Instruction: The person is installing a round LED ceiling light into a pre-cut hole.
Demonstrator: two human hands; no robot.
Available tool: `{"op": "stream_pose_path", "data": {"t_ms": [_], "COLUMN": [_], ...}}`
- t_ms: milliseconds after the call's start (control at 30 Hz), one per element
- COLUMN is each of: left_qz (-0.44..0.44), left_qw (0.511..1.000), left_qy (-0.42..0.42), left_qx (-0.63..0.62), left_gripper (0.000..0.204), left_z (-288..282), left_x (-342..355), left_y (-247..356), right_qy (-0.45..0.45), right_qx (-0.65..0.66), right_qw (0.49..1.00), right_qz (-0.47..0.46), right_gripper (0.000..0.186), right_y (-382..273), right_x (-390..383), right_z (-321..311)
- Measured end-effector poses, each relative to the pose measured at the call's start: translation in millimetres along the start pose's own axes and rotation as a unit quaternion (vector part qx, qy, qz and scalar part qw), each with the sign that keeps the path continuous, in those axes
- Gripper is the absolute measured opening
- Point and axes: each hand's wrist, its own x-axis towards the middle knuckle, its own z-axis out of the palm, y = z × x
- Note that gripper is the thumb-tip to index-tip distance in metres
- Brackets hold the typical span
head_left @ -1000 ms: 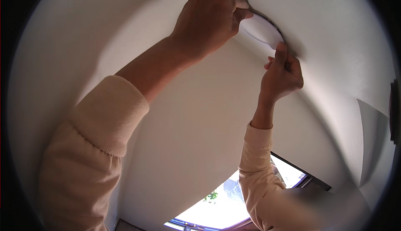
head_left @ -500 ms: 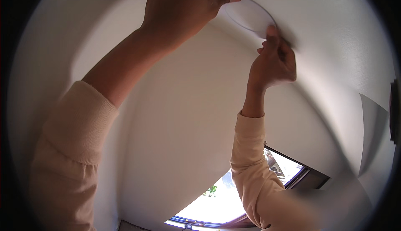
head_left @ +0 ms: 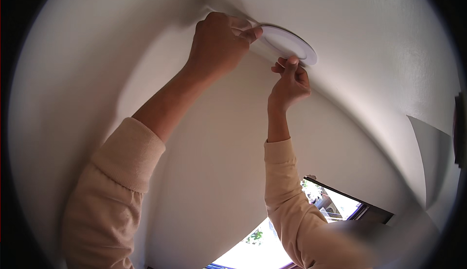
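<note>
Overhead, a flat round white panel light [head_left: 286, 41] with a pale rim lies against or just below the ceiling. Its far side is tilted, and I cannot tell whether a gap runs behind it. My left hand [head_left: 220, 44] is closed, thumb and fingers pinching the light's left edge. On the near edge, my right hand [head_left: 290, 83] grips the rim between thumb and fingers, the other fingers curled. Both arms are raised, in beige long sleeves.
The white ceiling [head_left: 369, 35] meets a plain pale wall [head_left: 209, 172] close behind the hands. A bright window [head_left: 258, 249] with a dark frame is low in the view, partly behind my right arm. A grey angled panel [head_left: 428, 157] stands at the right.
The view has shifted, so both hands and the light sit lower in it. My right hand has slid from the light's right edge to its near edge, and more of the disc shows.
</note>
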Motion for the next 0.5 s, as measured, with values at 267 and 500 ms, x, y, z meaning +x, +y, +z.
{"op": "stream_pose_path", "data": {"t_ms": [267,500], "left_qz": [-0.083,-0.004], "left_qw": [0.994,0.997], "left_qy": [-0.048,-0.049], "left_qx": [-0.046,-0.052], "left_gripper": [0.024,0.026], "left_z": [6,19], "left_x": [-5,-9], "left_y": [-19,-29], "right_qy": [-0.051,-0.06], "right_qx": [-0.075,0.005], "right_qw": [0.995,0.997], "right_qz": [0.051,0.045], "right_gripper": [0.022,0.024], "right_y": [20,33], "right_x": [0,-15], "right_z": [3,8]}}
